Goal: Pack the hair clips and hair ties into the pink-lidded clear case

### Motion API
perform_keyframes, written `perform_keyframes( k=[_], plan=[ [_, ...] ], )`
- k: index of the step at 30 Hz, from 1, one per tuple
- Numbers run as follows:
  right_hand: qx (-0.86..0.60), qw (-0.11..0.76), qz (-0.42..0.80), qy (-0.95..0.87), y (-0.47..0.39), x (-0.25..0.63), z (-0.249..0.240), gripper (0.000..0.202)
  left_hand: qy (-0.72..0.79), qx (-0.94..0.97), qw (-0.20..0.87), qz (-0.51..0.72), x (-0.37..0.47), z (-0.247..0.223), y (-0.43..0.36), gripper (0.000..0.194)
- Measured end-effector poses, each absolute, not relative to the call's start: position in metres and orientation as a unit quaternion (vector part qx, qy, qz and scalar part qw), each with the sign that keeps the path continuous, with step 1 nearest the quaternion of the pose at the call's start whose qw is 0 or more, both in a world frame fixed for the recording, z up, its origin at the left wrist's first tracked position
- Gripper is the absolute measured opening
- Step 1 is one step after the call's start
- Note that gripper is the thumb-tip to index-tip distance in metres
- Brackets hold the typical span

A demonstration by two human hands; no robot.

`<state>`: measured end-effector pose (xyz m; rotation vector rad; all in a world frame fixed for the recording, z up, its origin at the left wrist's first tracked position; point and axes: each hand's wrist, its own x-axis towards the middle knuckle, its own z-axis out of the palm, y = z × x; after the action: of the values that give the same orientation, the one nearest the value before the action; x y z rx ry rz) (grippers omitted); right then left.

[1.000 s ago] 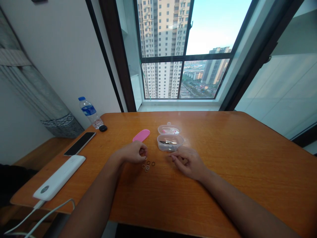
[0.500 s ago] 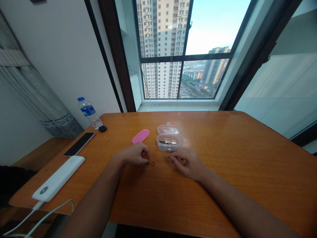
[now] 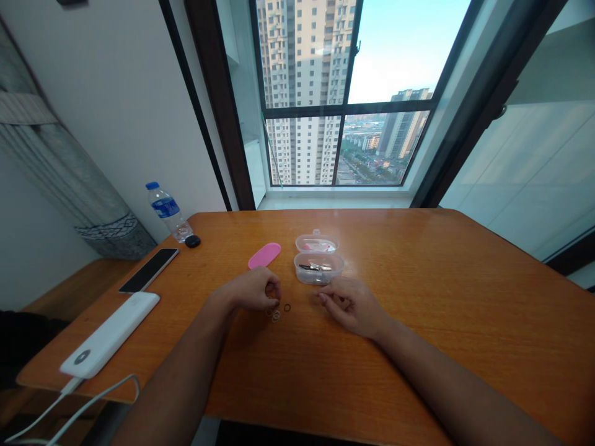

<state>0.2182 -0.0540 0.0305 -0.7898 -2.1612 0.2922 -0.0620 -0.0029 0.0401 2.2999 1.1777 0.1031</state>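
Observation:
My left hand [image 3: 255,289] is closed in a pinch, its fingertips down at several small thin rings [image 3: 276,316] on the table. Whether one is between the fingers is too small to tell. A darker ring [image 3: 287,307] lies just right of those fingertips. My right hand [image 3: 352,305] rests on the table with thumb and forefinger pinched together. What they hold, if anything, does not show. Just beyond it stands an open clear plastic case [image 3: 318,277] with dark and silvery metal pieces [image 3: 316,267] inside. A pink oblong piece [image 3: 264,255] lies beyond my left hand.
At the table's left side are a water bottle [image 3: 168,210], a small black object [image 3: 192,241], a phone [image 3: 149,270] and a white power bank [image 3: 110,333] with a white cable [image 3: 100,396]. The wooden table [image 3: 441,279] reaches toward a window.
My left fingertips have shifted very slightly over the rings, covering more of the leftmost one. My right hand stays in the same place.

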Motion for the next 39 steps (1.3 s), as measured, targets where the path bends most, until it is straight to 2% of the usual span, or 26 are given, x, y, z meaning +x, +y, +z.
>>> perform_keyframes(
  k=[4,7,9,12,16,20,25,30,34,39],
  plan=[
    [-0.310,0.400,0.111,-0.855,-0.054,0.218,0.030,0.014,0.442,0.862,0.239,0.067,-0.065,0.038,0.002,0.018],
    [-0.306,0.401,0.108,-0.856,-0.054,0.219,0.030,0.014,0.502,0.843,0.111,0.158,-0.064,0.035,0.009,0.023],
    [-0.304,0.402,0.109,-0.857,-0.054,0.219,0.030,0.014,0.557,0.805,0.011,0.204,-0.063,0.030,0.013,0.034],
    [-0.305,0.406,0.107,-0.855,-0.053,0.219,0.029,0.015,0.642,0.741,-0.068,0.185,-0.064,0.017,0.020,0.059],
    [-0.309,0.410,0.093,-0.853,-0.053,0.221,0.029,0.014,0.689,0.711,-0.066,0.129,-0.070,0.003,0.026,0.054],
    [-0.305,0.436,0.084,-0.843,-0.052,0.222,0.030,0.014,0.671,0.701,-0.094,0.223,-0.070,0.005,0.029,0.048],
    [-0.326,0.498,0.038,-0.803,-0.050,0.222,0.036,0.028,0.504,0.753,-0.084,0.416,-0.051,0.024,0.017,0.043],
    [-0.393,0.497,-0.003,-0.773,-0.043,0.222,0.034,0.048,0.346,0.836,-0.055,0.423,-0.027,0.031,-0.001,0.048],
    [-0.399,0.476,0.016,-0.784,-0.034,0.225,0.025,0.039,0.289,0.852,-0.040,0.434,-0.014,0.025,-0.007,0.041],
    [-0.432,0.493,0.047,-0.754,-0.025,0.231,0.018,0.033,0.322,0.810,0.027,0.490,-0.009,0.019,-0.006,0.034]
  ],
)
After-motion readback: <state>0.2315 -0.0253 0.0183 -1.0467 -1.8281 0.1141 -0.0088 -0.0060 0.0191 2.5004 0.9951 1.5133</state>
